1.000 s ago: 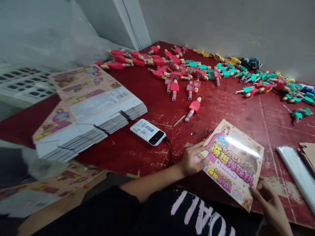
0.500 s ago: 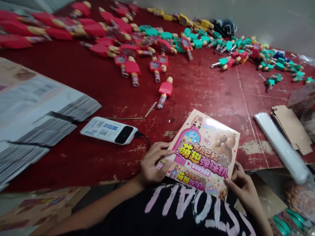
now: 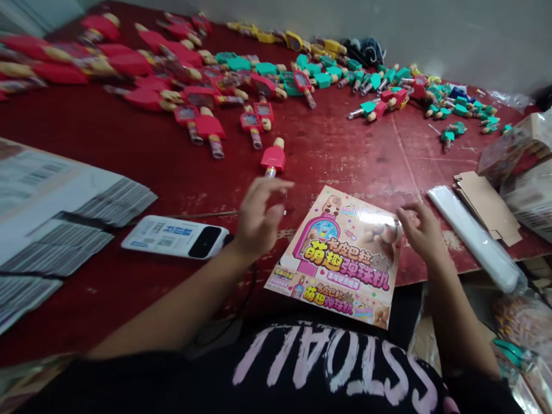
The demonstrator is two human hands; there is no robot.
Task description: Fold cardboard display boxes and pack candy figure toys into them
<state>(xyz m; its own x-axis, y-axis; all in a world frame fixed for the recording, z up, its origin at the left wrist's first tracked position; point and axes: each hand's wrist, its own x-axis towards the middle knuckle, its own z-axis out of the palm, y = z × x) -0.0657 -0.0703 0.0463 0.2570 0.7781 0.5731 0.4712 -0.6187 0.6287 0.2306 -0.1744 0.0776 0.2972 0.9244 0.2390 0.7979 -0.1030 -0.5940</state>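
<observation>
A printed carton (image 3: 345, 259) with a bear picture and yellow and pink lettering lies at the table's front edge, its near end over the edge. My left hand (image 3: 261, 215) is raised to the left of the carton, fingers apart and holding nothing, just below a lone red toy (image 3: 274, 156) with a clear tube. My right hand (image 3: 420, 230) is at the carton's upper right corner, thumb and forefinger apart, its fingertips close to or touching the corner. Many red toys (image 3: 210, 127) and green toys (image 3: 322, 79) lie across the back of the table.
A white device (image 3: 172, 236) with a cable lies left of my left hand. Flat printed cardboard (image 3: 56, 190) is stacked at the left. At the right are a clear plastic bundle (image 3: 474, 236), brown card pieces (image 3: 487, 207) and a plastic-wrapped pack (image 3: 526, 172). Yellow toys (image 3: 294, 40) lie behind.
Both hands have let go of the carton's sides. My left hand has moved up toward the lone red toy, and my right hand has risen to the carton's upper corner. The view has shifted.
</observation>
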